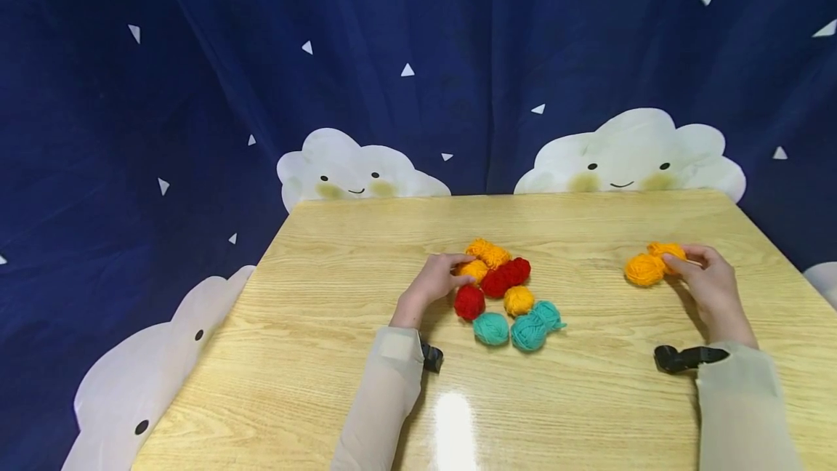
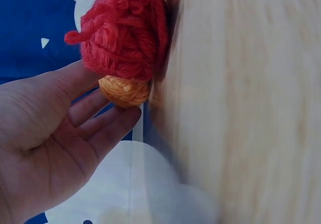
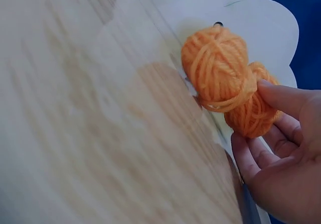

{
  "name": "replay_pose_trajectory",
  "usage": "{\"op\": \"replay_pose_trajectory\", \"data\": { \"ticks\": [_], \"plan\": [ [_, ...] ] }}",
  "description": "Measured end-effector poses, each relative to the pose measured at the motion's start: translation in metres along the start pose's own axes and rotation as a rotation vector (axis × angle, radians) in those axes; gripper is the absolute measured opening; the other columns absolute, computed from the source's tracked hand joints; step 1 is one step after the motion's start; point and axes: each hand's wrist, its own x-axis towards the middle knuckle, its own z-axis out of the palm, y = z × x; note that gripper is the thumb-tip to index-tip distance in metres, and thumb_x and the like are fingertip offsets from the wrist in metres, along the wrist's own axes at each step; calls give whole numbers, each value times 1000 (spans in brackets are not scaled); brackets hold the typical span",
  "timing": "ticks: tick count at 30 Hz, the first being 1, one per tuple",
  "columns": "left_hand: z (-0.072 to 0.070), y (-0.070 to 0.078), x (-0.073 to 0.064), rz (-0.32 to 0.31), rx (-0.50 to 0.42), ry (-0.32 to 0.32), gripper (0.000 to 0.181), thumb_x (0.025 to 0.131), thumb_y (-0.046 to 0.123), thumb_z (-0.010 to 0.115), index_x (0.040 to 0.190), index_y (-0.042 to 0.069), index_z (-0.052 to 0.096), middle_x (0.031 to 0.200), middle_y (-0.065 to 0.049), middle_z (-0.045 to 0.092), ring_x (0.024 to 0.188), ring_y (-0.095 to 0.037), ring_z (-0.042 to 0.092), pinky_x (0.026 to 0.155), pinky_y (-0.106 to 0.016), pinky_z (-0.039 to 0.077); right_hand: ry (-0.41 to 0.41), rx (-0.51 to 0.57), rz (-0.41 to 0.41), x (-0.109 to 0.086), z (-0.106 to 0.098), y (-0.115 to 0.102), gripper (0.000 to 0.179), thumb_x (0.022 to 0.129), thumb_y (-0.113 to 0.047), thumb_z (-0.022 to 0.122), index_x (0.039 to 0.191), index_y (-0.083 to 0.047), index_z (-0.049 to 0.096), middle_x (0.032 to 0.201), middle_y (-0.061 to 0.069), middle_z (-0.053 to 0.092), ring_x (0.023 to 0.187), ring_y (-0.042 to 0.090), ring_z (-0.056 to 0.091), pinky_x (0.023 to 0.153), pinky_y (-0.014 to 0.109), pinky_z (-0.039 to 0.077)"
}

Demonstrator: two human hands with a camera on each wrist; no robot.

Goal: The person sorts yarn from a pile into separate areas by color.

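My left hand has its thumb and fingers around an orange yarn ball at the left of a loose cluster. In the left wrist view, a red yarn ball hides much of that orange ball. At the right, my right hand pinches one end of a two-lobed orange yarn bundle between thumb and fingers. Both lobes of the bundle show in the right wrist view; the thumb lies over the nearer one. The bundle appears slightly raised from the tabletop.
The cluster on the wooden table also holds a twisted orange skein, a long red bundle, a small orange ball, a teal ball and a two-lobed teal bundle. A dark blue curtain hangs behind.
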Motion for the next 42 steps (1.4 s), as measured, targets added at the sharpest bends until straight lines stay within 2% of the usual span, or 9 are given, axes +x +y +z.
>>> {"op": "replay_pose_trajectory", "data": {
  "ticks": [8,12,15,19,25,30,33,37,42],
  "plan": [
    [0,1,2,-9,7,-9,46,89,25,72,132,14,63,134,-11,63,127,-26,58,110,-36,45,-10,-22,12,0,-2,5,25,91,-39,67,103,-36,45,99,-19,45,81,-8,50,67,6,50],
    [0,2,3,-7,2,-12,45,88,23,72,132,14,63,133,-11,64,127,-26,58,110,-36,44,0,-79,33,1,-4,8,34,91,-45,64,117,-32,46,101,-21,43,87,-6,45,67,5,46],
    [-1,3,4,-9,1,-11,44,88,23,73,131,14,64,133,-10,64,126,-26,58,110,-36,44,13,-151,34,1,-4,9,34,92,-50,60,118,-33,45,101,-22,41,89,-5,42,67,4,41],
    [-1,1,4,5,-4,1,42,87,21,74,128,14,66,129,-9,67,120,-25,61,107,-36,47,14,-161,20,0,-3,10,27,91,-52,60,108,-37,44,101,-20,43,88,-4,43,67,6,41],
    [-2,-6,1,5,-98,58,38,83,16,78,120,10,69,123,-9,70,108,-24,65,97,-34,53,11,-180,5,1,-2,12,26,92,-51,59,109,-35,45,100,-20,43,88,-4,42,67,7,40],
    [-6,-8,-1,-17,-226,115,37,83,14,78,118,8,69,120,-11,70,108,-26,67,95,-34,55,11,-204,12,2,-3,11,44,93,-51,58,124,-23,47,102,-20,42,89,-4,41,67,7,38],
    [-9,-9,-1,-7,-286,152,36,82,12,79,116,7,69,117,-12,72,105,-26,68,91,-33,57,8,-206,22,2,-4,11,47,93,-52,57,126,-22,46,102,-20,42,89,-4,41,67,7,39],
    [-11,-7,0,6,-325,177,35,81,10,79,115,7,70,116,-11,72,106,-26,69,89,-31,57,10,-200,24,3,-5,11,39,92,-53,57,120,-28,47,102,-20,42,90,-3,41,67,6,39],
    [-11,0,2,9,-327,176,35,82,11,79,115,8,70,116,-10,72,109,-26,68,93,-32,56,15,-210,27,4,-4,11,53,92,-55,57,129,-20,47,103,-20,42,90,-3,41,67,7,38]
  ]
}}
